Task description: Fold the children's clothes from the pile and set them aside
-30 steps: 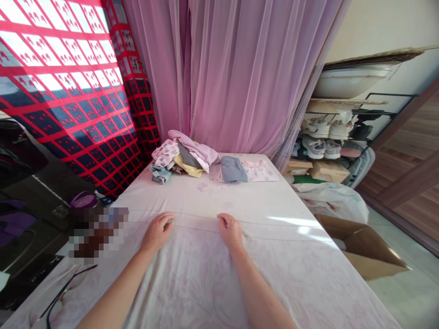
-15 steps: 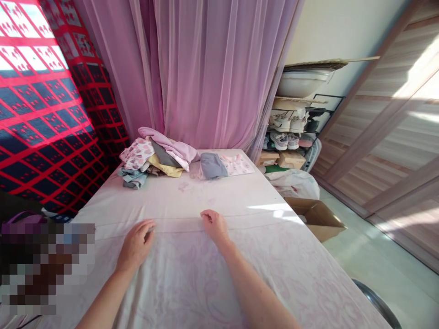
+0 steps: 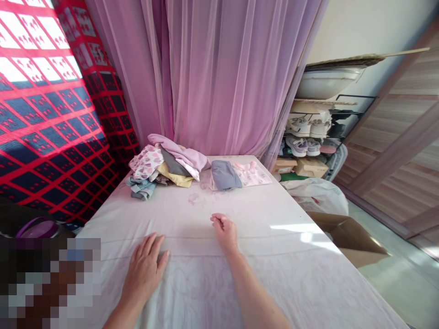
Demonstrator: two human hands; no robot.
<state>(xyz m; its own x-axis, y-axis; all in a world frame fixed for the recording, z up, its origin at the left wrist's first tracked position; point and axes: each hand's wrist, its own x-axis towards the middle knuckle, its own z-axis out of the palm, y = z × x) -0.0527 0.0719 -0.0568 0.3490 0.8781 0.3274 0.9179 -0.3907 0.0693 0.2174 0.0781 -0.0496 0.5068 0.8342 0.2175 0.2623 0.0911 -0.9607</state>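
Note:
A pale sheet (image 3: 192, 288) with a faint floral pattern and a few crease lines covers the bed in front of me. My left hand (image 3: 146, 262) lies flat on it, fingers stretched out and thumb apart. To its right, my right hand (image 3: 226, 233) is curled closed, knuckles turned outward, with nothing visible in it. Beyond both hands sits a loose heap of clothes (image 3: 187, 157) in lilac, yellow, dark grey and patterned white. Beside the heap lie a folded grey-blue garment (image 3: 226, 176) and a flat light pink printed garment (image 3: 255, 174).
Purple curtains (image 3: 219, 82) hang behind the bed. On the right stand a shoe rack (image 3: 320, 111) with several shoes, a white basin (image 3: 329, 82) and an open cardboard box (image 3: 363, 257). A red and black checked cloth (image 3: 51, 123) hangs on the left.
My left hand has flattened out, its fingers now spread on the sheet. The right hand stays curled. The whole view has shifted, with things appearing farther right and lower.

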